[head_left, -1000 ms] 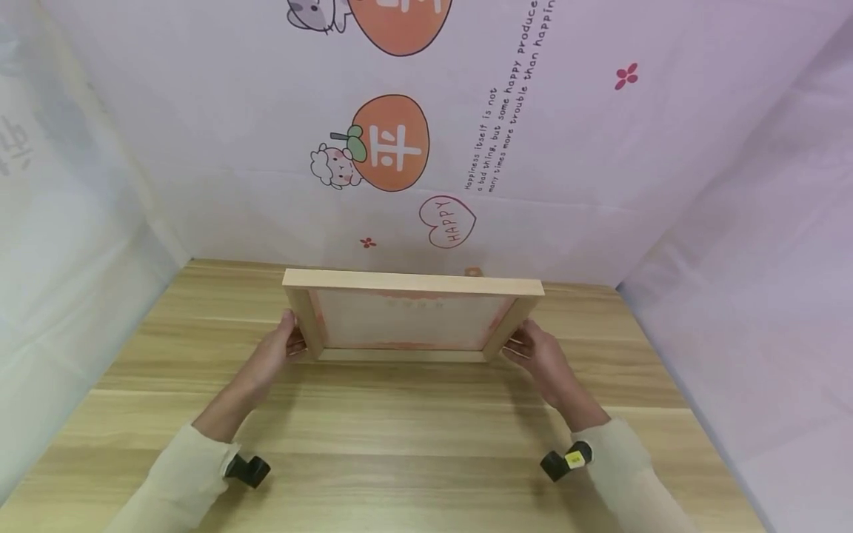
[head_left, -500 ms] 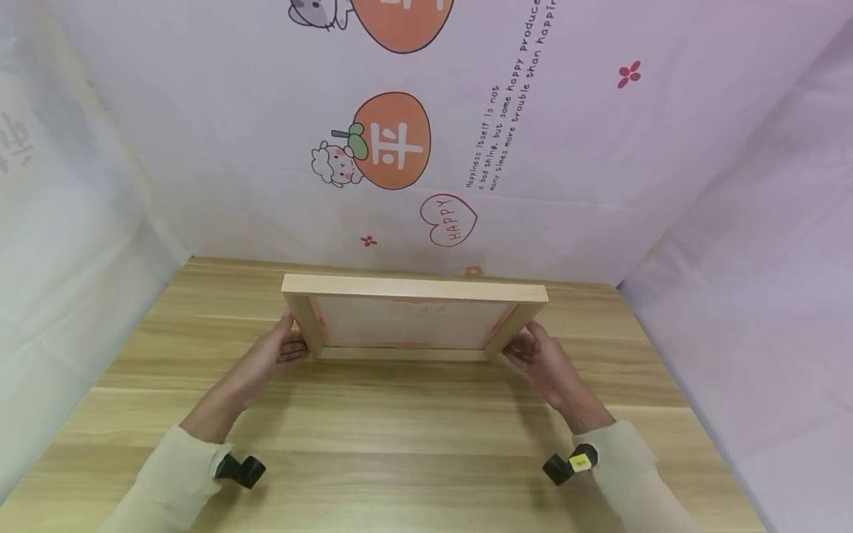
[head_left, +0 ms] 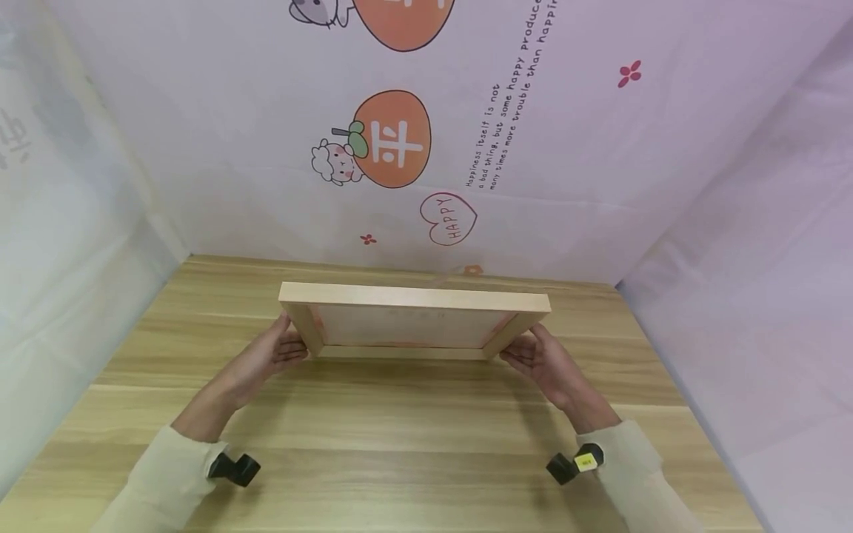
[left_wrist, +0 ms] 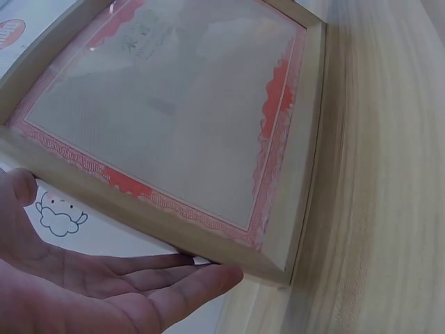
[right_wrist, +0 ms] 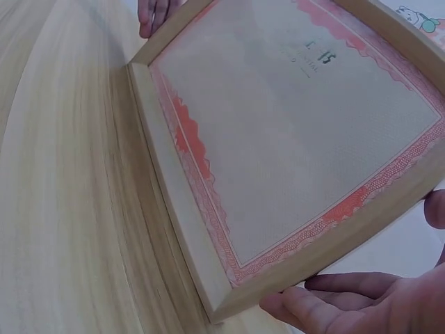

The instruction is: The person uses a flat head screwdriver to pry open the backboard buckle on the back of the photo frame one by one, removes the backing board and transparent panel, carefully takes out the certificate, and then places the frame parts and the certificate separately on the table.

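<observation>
A light wooden picture frame [head_left: 413, 297] with a red-bordered certificate [head_left: 406, 327] inside stands tilted on the table [head_left: 400, 429]. Its near edge rests on the wood and its far edge is raised. My left hand [head_left: 273, 348] supports the frame's left side, with straight fingers [left_wrist: 160, 278] beneath it and the thumb against the outer edge. My right hand [head_left: 540, 359] does the same on the right side, its straight fingers [right_wrist: 334, 299] under the frame [right_wrist: 174, 202]. In the left wrist view the frame [left_wrist: 299, 174] leans over my palm.
A printed backdrop with cartoon oranges and a heart [head_left: 448, 220] rises right behind the table's far edge. Plain white sheets close off the left and right sides. Black wrist cameras [head_left: 233, 468] [head_left: 573, 465] sit on both sleeves.
The frame's raised far edge has come down a little, so it lies flatter. Both hands have stayed at its sides, their fingers straighter now.
</observation>
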`<action>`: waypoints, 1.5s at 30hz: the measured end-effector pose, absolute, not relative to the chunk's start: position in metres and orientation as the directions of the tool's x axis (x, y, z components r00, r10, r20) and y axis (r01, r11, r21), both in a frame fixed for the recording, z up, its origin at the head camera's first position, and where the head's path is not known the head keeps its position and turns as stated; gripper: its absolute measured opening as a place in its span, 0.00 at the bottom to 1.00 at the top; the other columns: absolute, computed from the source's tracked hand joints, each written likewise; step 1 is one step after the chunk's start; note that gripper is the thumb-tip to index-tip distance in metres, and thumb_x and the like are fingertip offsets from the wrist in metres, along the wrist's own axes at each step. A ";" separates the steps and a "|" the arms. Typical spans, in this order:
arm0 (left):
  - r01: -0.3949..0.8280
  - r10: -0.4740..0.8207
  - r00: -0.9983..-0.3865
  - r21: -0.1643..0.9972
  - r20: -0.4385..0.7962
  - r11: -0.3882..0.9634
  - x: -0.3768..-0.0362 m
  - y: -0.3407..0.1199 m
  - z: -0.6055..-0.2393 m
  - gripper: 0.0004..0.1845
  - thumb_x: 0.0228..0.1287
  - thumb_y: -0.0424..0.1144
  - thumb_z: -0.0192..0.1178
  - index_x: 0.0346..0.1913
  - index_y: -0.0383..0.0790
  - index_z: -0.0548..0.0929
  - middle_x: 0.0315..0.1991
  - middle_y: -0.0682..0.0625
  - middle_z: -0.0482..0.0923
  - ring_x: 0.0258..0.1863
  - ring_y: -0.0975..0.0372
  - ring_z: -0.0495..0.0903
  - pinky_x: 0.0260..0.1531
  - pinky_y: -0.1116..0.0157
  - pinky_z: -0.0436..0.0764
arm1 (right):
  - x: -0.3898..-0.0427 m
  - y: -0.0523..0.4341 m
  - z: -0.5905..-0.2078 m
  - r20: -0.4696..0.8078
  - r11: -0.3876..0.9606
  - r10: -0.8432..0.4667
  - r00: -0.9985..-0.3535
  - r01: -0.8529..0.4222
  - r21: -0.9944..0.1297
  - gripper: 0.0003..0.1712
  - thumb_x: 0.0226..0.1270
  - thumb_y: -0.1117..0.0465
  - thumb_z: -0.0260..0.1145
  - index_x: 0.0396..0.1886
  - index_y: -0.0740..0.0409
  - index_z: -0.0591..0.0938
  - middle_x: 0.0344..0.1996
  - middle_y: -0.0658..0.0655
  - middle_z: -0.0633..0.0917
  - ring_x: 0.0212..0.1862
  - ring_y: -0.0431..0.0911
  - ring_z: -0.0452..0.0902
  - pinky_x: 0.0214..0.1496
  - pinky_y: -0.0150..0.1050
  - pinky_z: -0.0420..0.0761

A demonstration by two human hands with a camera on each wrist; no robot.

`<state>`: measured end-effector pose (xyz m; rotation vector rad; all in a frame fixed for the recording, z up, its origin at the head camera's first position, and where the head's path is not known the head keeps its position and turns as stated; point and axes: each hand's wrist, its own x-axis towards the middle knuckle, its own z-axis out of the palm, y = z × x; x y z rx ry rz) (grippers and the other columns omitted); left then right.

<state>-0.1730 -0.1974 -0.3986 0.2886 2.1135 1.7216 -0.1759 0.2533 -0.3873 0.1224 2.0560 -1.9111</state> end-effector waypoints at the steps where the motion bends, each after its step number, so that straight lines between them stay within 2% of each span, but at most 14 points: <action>1: -0.082 0.403 -0.900 0.972 -0.167 0.219 -0.172 -0.197 -0.399 0.51 0.73 0.69 0.20 0.74 0.21 0.42 0.72 0.21 0.50 0.72 0.33 0.54 0.73 0.40 0.54 | -0.176 0.253 -0.387 -0.301 0.087 -0.154 -0.941 0.290 -0.953 0.48 0.75 0.31 0.41 0.74 0.68 0.58 0.69 0.73 0.67 0.71 0.61 0.66 0.75 0.47 0.65; 9: -0.041 0.414 -0.901 0.977 -0.127 0.210 -0.166 -0.197 -0.403 0.48 0.74 0.67 0.20 0.76 0.25 0.46 0.73 0.24 0.50 0.72 0.33 0.54 0.74 0.41 0.54 | -0.170 0.254 -0.386 -0.314 0.034 -0.155 -0.937 0.312 -0.949 0.47 0.78 0.35 0.40 0.75 0.72 0.52 0.72 0.74 0.61 0.73 0.62 0.60 0.77 0.49 0.60; 15: -0.002 0.412 -0.906 0.973 -0.099 0.229 -0.161 -0.198 -0.405 0.43 0.77 0.62 0.20 0.75 0.25 0.45 0.73 0.23 0.50 0.72 0.32 0.53 0.73 0.40 0.54 | -0.165 0.253 -0.389 -0.285 0.060 -0.178 -0.942 0.279 -0.958 0.41 0.81 0.41 0.36 0.74 0.73 0.52 0.72 0.76 0.60 0.73 0.62 0.60 0.76 0.49 0.62; 17: 0.002 0.399 -0.912 0.974 -0.091 0.227 -0.161 -0.198 -0.406 0.41 0.79 0.59 0.21 0.75 0.24 0.47 0.72 0.23 0.51 0.72 0.32 0.53 0.73 0.40 0.55 | -0.164 0.253 -0.391 -0.276 0.057 -0.174 -0.945 0.270 -0.961 0.39 0.81 0.43 0.36 0.74 0.72 0.53 0.71 0.76 0.62 0.71 0.60 0.64 0.75 0.49 0.64; 20: 0.009 0.375 -0.924 0.977 -0.073 0.214 -0.160 -0.196 -0.409 0.39 0.80 0.57 0.23 0.73 0.23 0.51 0.72 0.24 0.53 0.72 0.33 0.55 0.73 0.40 0.56 | -0.160 0.253 -0.392 -0.261 0.032 -0.151 -0.953 0.259 -0.965 0.36 0.81 0.46 0.41 0.72 0.72 0.56 0.66 0.70 0.73 0.65 0.53 0.74 0.72 0.46 0.69; 23: 0.010 0.354 -0.933 0.980 -0.063 0.200 -0.159 -0.193 -0.413 0.39 0.80 0.58 0.25 0.74 0.25 0.53 0.73 0.26 0.53 0.72 0.34 0.55 0.73 0.42 0.56 | -0.158 0.252 -0.393 -0.228 -0.007 -0.167 -0.959 0.232 -0.973 0.34 0.81 0.48 0.46 0.71 0.70 0.59 0.57 0.58 0.83 0.59 0.47 0.80 0.69 0.42 0.73; 26: 0.010 0.338 -0.939 0.978 -0.062 0.206 -0.157 -0.190 -0.414 0.40 0.79 0.59 0.24 0.74 0.25 0.53 0.74 0.26 0.52 0.73 0.34 0.54 0.73 0.42 0.56 | -0.157 0.251 -0.394 -0.182 -0.057 -0.207 -0.961 0.198 -0.979 0.29 0.79 0.48 0.51 0.66 0.64 0.67 0.50 0.48 0.86 0.56 0.45 0.82 0.67 0.42 0.75; 30: 0.028 0.339 -0.940 0.978 -0.045 0.208 -0.156 -0.190 -0.417 0.41 0.78 0.61 0.23 0.74 0.27 0.53 0.75 0.27 0.50 0.73 0.35 0.53 0.73 0.42 0.55 | -0.157 0.251 -0.394 -0.153 -0.123 -0.238 -0.959 0.186 -0.975 0.17 0.76 0.50 0.56 0.53 0.56 0.80 0.47 0.49 0.87 0.53 0.45 0.84 0.66 0.45 0.75; 35: 0.023 0.347 -0.937 0.981 -0.046 0.192 -0.154 -0.192 -0.420 0.45 0.76 0.65 0.19 0.74 0.27 0.55 0.74 0.29 0.54 0.74 0.37 0.52 0.74 0.42 0.53 | -0.155 0.250 -0.393 -0.222 -0.100 -0.186 -0.957 0.244 -0.965 0.11 0.78 0.55 0.52 0.45 0.56 0.78 0.45 0.49 0.84 0.50 0.41 0.83 0.62 0.36 0.79; 38: 0.015 0.360 -0.932 0.985 -0.050 0.175 -0.151 -0.193 -0.421 0.44 0.76 0.63 0.18 0.72 0.26 0.57 0.72 0.28 0.55 0.74 0.35 0.51 0.72 0.35 0.49 | -0.153 0.250 -0.391 -0.293 -0.031 -0.140 -0.946 0.299 -0.954 0.15 0.77 0.56 0.50 0.50 0.60 0.76 0.42 0.49 0.81 0.45 0.39 0.80 0.55 0.31 0.78; 40: 0.018 0.356 -0.933 0.984 -0.047 0.176 -0.150 -0.194 -0.424 0.41 0.77 0.61 0.19 0.71 0.29 0.61 0.66 0.27 0.64 0.68 0.35 0.62 0.68 0.34 0.57 | -0.152 0.251 -0.393 -0.337 0.030 -0.127 -0.933 0.336 -0.941 0.21 0.76 0.54 0.51 0.58 0.64 0.75 0.40 0.48 0.83 0.41 0.39 0.81 0.49 0.31 0.79; 43: -0.011 0.330 -0.941 0.983 -0.073 0.186 -0.149 -0.194 -0.430 0.39 0.78 0.61 0.22 0.69 0.32 0.65 0.55 0.29 0.75 0.51 0.41 0.79 0.61 0.45 0.74 | -0.152 0.251 -0.399 -0.375 0.088 -0.118 -0.920 0.366 -0.926 0.31 0.76 0.54 0.53 0.70 0.69 0.66 0.44 0.52 0.85 0.39 0.39 0.83 0.43 0.32 0.83; 45: -0.034 0.320 -0.943 0.980 -0.096 0.194 -0.149 -0.194 -0.434 0.39 0.78 0.62 0.24 0.70 0.32 0.64 0.55 0.30 0.78 0.50 0.44 0.83 0.57 0.54 0.80 | -0.153 0.250 -0.405 -0.374 0.109 -0.122 -0.919 0.362 -0.926 0.32 0.75 0.57 0.54 0.73 0.69 0.62 0.52 0.59 0.84 0.42 0.39 0.83 0.44 0.33 0.85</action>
